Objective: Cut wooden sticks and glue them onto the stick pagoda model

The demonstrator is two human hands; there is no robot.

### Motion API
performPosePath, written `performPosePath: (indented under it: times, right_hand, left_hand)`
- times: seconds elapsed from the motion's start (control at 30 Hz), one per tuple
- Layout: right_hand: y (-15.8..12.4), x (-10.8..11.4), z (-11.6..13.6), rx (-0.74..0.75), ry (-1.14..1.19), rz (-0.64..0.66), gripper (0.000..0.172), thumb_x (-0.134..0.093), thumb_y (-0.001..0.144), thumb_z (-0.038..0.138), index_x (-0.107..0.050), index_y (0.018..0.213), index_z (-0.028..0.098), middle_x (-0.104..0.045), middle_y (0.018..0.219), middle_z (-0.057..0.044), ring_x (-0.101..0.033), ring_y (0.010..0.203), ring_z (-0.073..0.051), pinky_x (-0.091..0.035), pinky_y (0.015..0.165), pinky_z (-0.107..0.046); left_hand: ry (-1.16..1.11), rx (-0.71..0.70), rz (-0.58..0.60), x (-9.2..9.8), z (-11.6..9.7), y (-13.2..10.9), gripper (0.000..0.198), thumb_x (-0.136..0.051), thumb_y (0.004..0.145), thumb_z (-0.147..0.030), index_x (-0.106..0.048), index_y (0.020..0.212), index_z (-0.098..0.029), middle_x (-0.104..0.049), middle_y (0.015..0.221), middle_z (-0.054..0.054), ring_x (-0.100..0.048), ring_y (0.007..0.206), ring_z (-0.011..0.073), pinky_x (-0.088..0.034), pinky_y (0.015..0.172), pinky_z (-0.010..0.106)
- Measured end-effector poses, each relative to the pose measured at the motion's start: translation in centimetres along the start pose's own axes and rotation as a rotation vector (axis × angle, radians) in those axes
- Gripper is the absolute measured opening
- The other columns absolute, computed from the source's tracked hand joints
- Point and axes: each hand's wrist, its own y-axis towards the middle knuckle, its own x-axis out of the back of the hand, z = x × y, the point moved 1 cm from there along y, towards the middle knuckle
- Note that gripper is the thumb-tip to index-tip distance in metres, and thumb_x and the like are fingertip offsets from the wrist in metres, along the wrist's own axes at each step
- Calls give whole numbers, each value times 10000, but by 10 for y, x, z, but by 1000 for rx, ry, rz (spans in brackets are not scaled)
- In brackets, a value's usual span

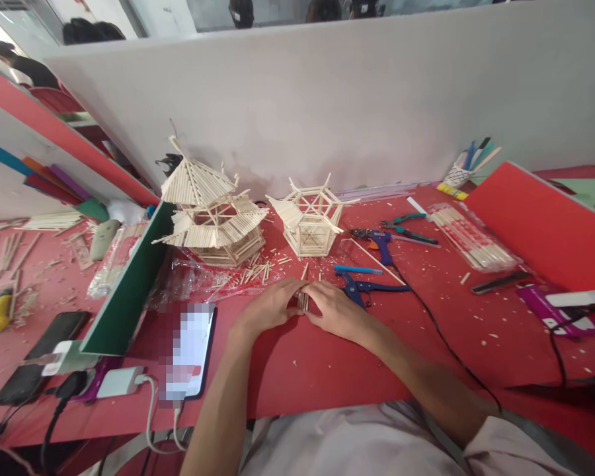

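The red bench [302,383] carried a two-tiered pavilion model [218,236] and a smaller, partly roofed pavilion model [313,239]. In front of these, the left hand [274,304] and the right hand [338,309] met, fingers bent inward, their grip closed on short wooden sticks [303,301] between them.

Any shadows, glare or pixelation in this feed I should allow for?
Head view: soft shadow on the table near the left hand and right hand; head view: blocky pixels hide part of the phone; head view: upper left corner washed out, edges look stretched.
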Motion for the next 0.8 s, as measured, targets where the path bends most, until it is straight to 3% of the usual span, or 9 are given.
performPosePath:
  times: [0.3,0.8]
  right_hand:
    - [-1,-3,3,-38,-44,26,389,-661,836,120,-535,1200,167,-631,1114,-122,-581,1082,-283,-510,950,-449]
    - [3,-1,4,-93,35,35,336,-671,838,107,-542,1134,196,-627,1071,-89,-577,1040,-267,-517,931,-428]
  left_hand:
    - [-35,-12,3,1,6,-4,615,-725,797,-121,-483,1356,-211,-637,1235,95,-612,1120,225,-474,1015,379]
    - [-110,3,33,3,8,-2,587,-661,836,-107,-453,1369,-235,-626,1217,78,-592,1119,225,-489,1004,398]
